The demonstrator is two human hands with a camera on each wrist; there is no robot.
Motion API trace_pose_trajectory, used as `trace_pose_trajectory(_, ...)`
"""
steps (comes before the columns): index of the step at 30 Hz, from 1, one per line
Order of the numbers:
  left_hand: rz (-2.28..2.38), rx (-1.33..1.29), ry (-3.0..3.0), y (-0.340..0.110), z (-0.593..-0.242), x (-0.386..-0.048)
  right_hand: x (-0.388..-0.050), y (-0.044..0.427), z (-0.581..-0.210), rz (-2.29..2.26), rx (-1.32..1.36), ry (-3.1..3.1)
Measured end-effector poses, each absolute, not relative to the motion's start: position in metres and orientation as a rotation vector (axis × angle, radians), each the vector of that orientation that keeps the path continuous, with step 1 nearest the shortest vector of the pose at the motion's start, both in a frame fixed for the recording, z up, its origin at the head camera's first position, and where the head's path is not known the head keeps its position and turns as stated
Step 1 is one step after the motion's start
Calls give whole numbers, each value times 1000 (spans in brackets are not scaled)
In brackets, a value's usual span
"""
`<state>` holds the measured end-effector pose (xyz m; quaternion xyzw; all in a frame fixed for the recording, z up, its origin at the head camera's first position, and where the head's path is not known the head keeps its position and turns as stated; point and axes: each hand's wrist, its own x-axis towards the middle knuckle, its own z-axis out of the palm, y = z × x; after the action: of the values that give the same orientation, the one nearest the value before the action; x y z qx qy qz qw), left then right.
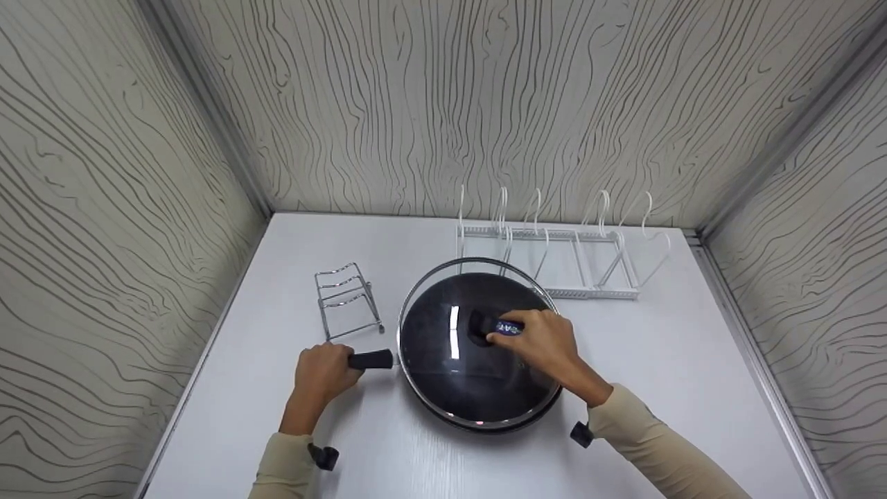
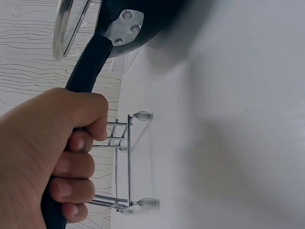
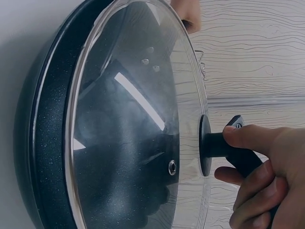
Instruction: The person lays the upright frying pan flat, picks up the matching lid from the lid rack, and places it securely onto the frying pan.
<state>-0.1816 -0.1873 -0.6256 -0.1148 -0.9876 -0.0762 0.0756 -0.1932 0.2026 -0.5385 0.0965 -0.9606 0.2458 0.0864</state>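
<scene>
My left hand (image 1: 326, 374) grips the black handle (image 1: 374, 359) of a dark pan (image 3: 51, 109), fingers curled round it in the left wrist view. Above the pan is a clear glass lid (image 1: 443, 388) with a metal rim. The lid's black knob (image 3: 217, 145) is held by my right hand (image 1: 544, 339), thumb on one side and fingers on the other. The lid sits off-centre, its far rim extending past the pan. In the left wrist view a gap separates the lid's rim from the pan. Whether the pan touches the table is unclear.
A small chrome wire rack (image 1: 346, 301) stands left of the pan, close beyond my left hand. Behind the pan to the right is a white rack (image 1: 589, 287) with several upright curved wires. Wood-grain panels (image 1: 443, 104) enclose the white table (image 1: 388, 239).
</scene>
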Motion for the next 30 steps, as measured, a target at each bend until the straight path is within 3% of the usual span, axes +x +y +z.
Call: trace_pose_trajectory(30, -272, -323, -2955, -187, -626, -181, -200, 201, -549, 753, 259, -2982)
